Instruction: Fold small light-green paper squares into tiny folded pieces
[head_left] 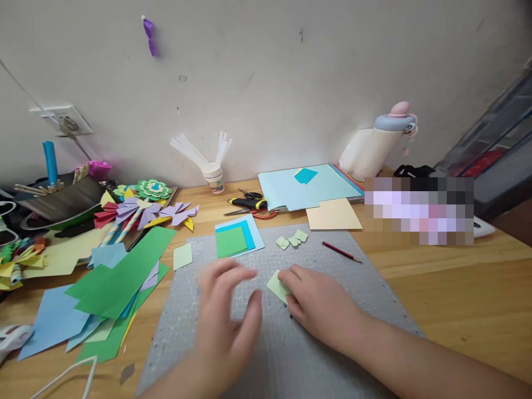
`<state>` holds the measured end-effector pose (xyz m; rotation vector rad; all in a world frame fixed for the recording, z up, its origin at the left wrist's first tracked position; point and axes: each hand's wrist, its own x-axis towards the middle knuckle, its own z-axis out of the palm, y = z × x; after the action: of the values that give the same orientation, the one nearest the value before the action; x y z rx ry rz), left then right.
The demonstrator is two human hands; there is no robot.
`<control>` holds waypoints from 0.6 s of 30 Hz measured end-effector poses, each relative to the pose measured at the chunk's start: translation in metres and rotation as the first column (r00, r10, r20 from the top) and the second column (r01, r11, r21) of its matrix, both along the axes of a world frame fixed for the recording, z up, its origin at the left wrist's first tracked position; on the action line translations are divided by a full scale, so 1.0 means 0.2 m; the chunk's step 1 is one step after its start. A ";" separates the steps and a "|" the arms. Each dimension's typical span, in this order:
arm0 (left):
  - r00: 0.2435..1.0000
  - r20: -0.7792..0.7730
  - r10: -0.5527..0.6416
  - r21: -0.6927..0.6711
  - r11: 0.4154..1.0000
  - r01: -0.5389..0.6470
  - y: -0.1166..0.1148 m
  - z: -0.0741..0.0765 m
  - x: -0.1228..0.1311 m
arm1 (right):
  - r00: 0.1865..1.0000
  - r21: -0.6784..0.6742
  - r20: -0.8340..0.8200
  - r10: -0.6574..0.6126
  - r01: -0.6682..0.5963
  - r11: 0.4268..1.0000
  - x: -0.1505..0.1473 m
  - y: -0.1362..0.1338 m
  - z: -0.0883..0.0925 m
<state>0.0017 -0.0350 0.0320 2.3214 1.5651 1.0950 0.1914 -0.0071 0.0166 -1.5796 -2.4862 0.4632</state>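
Nearest the camera, two bare forearms are reaching onto a grey cutting mat (366, 282) lying on a wooden table (457, 288). The left hand (226, 310) is hovering over the mat, open and loose, fingers spread, grasping nothing; it is blurred. The right hand (318, 305) is lying palm down, its fingertips pressing on a small pale green paper (275, 284), which is sitting flat on the mat between the two hands, partly hidden under the fingers. Whether the paper is folded is hard to tell.

Judging from this, the pressing is likely going best with the paper pinned flat, edges lined up against the mat's grid, and the free hand steadying the far corner so nothing is slipping.

Just beyond the hands, three small folded green bits (292, 240) are resting near a red pencil (341, 251). A green square (231, 242) is lying on blue squares at the mat's far edge. To the left, loose green sheets (120, 277) are overlapping blue ones. Farther back, scissors (249, 202) are lying beside pale blue sheets (286, 191), paper flowers (145, 208) are piling up at left, and a cup (215, 178) and a bottle (384, 138) are standing against the wall.
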 end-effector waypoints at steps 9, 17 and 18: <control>0.965 -0.130 -0.228 -0.354 0.920 0.170 0.20 -0.12 0.08 | 0.929 -0.132 -0.336 -0.155 0.117 0.984 0.08 0.04 -0.02; 0.876 -0.337 -0.345 -0.296 0.922 0.249 0.19 -0.08 0.07 | 0.901 -0.170 -0.398 -0.175 0.115 0.979 0.06 0.04 -0.01; 0.872 -0.358 -0.333 -0.287 0.928 0.237 0.19 -0.08 0.07 | 0.899 -0.175 -0.405 -0.168 0.105 0.979 0.06 0.04 0.00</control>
<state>0.0150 0.0034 0.0162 2.6060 1.3017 0.3536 0.2032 0.0018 0.0157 -1.4995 -2.0439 0.8811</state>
